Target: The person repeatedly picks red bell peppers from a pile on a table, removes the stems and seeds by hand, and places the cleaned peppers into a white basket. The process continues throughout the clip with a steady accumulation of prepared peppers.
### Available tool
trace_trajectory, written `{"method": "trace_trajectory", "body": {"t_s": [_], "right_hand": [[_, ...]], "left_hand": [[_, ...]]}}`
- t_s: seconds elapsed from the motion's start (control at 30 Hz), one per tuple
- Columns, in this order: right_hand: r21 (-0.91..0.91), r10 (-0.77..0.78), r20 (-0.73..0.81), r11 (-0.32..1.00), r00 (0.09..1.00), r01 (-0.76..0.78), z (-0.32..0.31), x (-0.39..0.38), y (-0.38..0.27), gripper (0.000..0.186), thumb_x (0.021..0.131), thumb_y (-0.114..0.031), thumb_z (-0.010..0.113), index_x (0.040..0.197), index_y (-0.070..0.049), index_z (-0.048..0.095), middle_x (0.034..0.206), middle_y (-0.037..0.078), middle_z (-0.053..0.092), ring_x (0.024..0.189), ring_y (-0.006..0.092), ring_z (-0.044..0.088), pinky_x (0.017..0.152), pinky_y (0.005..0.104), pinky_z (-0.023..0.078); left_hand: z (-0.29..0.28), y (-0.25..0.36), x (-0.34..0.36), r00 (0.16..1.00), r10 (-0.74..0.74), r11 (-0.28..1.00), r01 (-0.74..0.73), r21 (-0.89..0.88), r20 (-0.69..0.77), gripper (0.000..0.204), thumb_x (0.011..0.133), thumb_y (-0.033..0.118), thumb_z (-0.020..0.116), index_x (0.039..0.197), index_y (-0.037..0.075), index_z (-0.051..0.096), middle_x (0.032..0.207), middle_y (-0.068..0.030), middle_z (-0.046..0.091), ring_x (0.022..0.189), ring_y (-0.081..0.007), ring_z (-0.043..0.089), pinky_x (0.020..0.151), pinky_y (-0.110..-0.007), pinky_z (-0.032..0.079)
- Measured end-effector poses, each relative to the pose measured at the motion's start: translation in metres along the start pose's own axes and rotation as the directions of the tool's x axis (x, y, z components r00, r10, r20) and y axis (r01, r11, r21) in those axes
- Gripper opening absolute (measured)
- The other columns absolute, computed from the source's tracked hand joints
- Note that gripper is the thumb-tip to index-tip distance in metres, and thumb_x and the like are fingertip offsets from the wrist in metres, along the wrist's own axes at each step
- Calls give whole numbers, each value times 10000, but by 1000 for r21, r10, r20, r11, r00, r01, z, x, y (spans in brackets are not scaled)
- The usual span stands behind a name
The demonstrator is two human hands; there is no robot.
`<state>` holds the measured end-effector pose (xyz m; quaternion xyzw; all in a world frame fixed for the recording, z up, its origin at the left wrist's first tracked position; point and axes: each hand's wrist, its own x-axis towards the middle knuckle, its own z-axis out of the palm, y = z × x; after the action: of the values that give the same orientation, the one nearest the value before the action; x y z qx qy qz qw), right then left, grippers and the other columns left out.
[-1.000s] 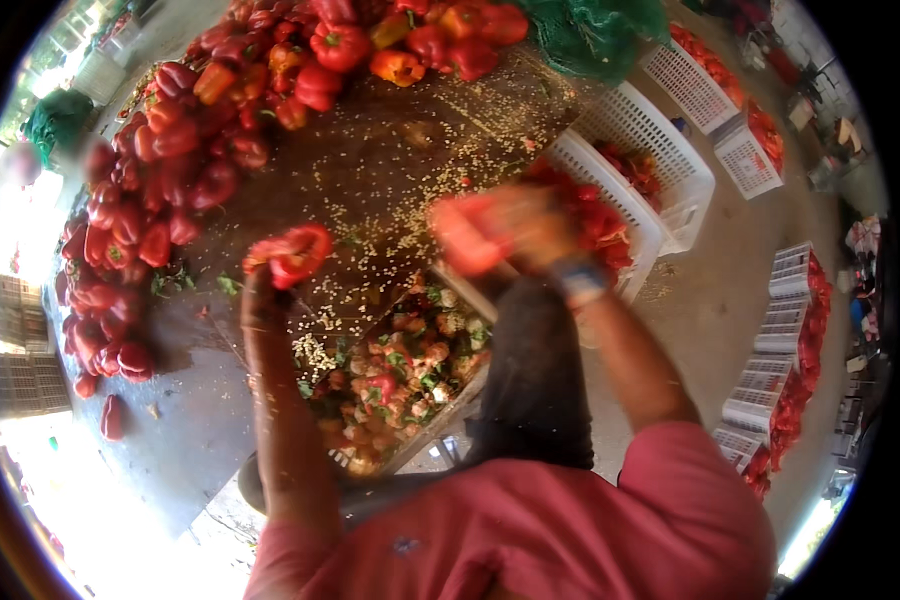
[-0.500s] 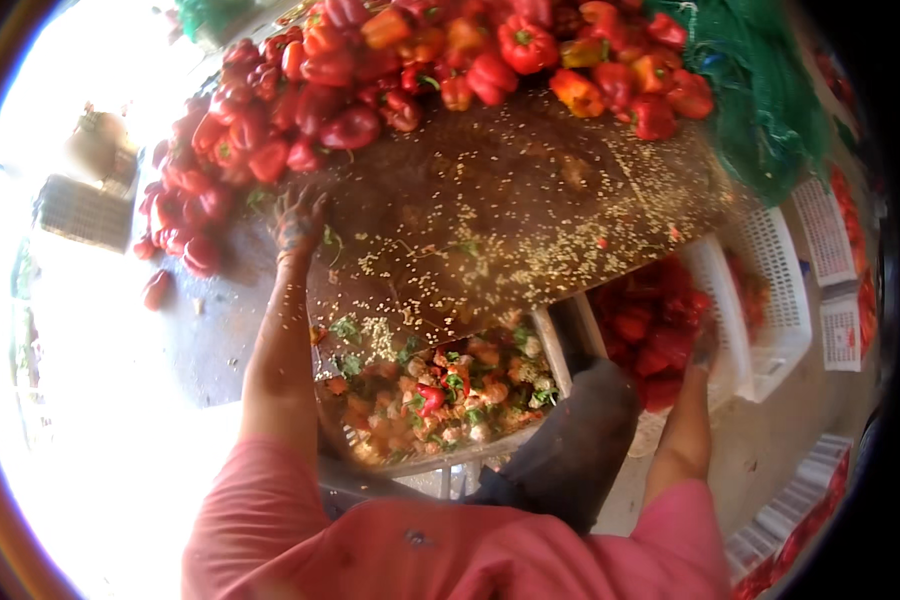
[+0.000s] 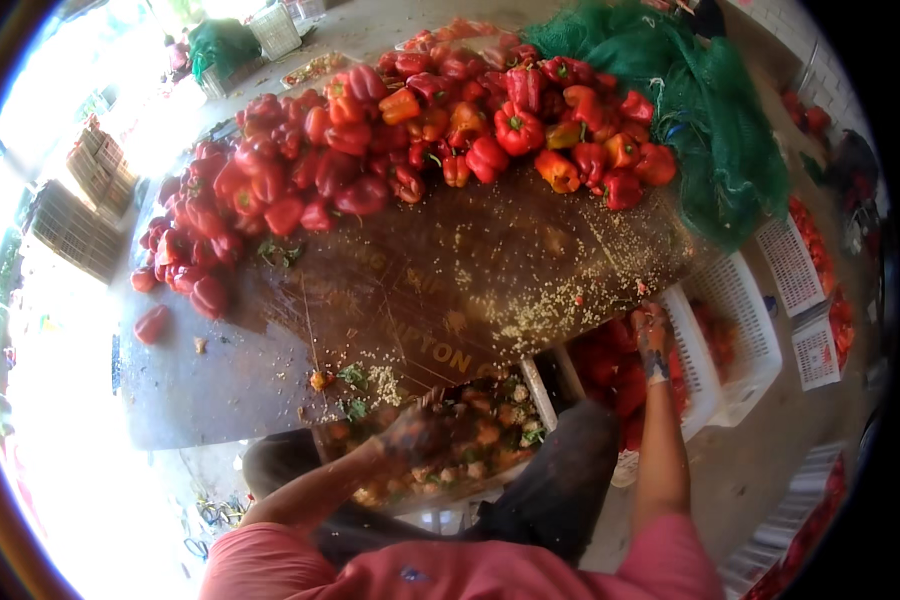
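My left hand, smeared by motion, is over the bin of pepper cores and green scraps at the table's near edge. Its fingers are too blurred to read. At the right, my right hand is open, fingers loosely bent, by the table's near right edge and above a white crate of red pepper pieces. No object shows clearly in it. Pale seeds are scattered over the brown tabletop. A big heap of red and orange bell peppers covers the far side.
Green netting lies at the table's far right corner. More white crates with red peppers stand on the right. Crates stand beyond the left end. My knee is between the scrap bin and the pepper crate.
My left hand has come from the table's far left toward me, over the scrap bin. Seeds across the middle are largely gone. My right hand has risen from the crate's peppers; the view tilts up.
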<state>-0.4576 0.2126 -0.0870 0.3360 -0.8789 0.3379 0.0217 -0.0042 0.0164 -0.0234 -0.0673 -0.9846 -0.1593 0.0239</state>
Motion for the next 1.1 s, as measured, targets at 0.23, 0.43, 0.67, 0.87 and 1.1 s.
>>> {"method": "trace_trajectory", "body": {"t_s": [0.23,0.43,0.67,0.87,1.1], "right_hand": [[175,-430,-92,881,898,440,58,132,-145,537,873,-269,630,1326,-32,464,1291,157,537,1185,306,512,994,367,404],[-297,-425,-36,869,904,396,124,298,-273,286,872,-192,578,1124,-60,557,906,195,644,885,356,633,760,431,503],[27,-247,109,969,963,246,106,291,-264,152,891,-200,572,922,-52,586,761,124,647,673,285,619,633,388,486],[587,-304,23,775,952,234,96,54,-325,128,928,-172,541,998,-82,598,927,35,638,864,143,588,792,303,467],[581,-116,230,813,966,-41,122,-81,-343,260,863,-170,585,1106,-84,548,918,117,665,769,283,646,684,420,496]], "left_hand": [[-68,-36,-25,834,-520,841,462,-281,-186,347,758,228,656,1092,133,662,1362,-33,481,1265,-281,425,1034,-471,351],[-48,-95,3,697,-625,745,667,-3,-351,456,783,186,605,1234,138,559,1373,-144,445,1272,-373,393,1046,-537,291],[-53,-95,3,711,-589,782,621,-50,-383,421,778,191,613,1192,125,571,1343,-160,466,1245,-366,429,1048,-553,282],[-63,-92,26,294,-729,674,467,-573,-618,451,855,95,570,1300,88,502,1342,-175,472,1214,-397,446,1017,-452,355],[-73,-90,70,446,-609,734,630,-254,-656,237,865,214,533,1067,135,629,1083,-99,599,1039,-323,540,888,-451,418]]}}
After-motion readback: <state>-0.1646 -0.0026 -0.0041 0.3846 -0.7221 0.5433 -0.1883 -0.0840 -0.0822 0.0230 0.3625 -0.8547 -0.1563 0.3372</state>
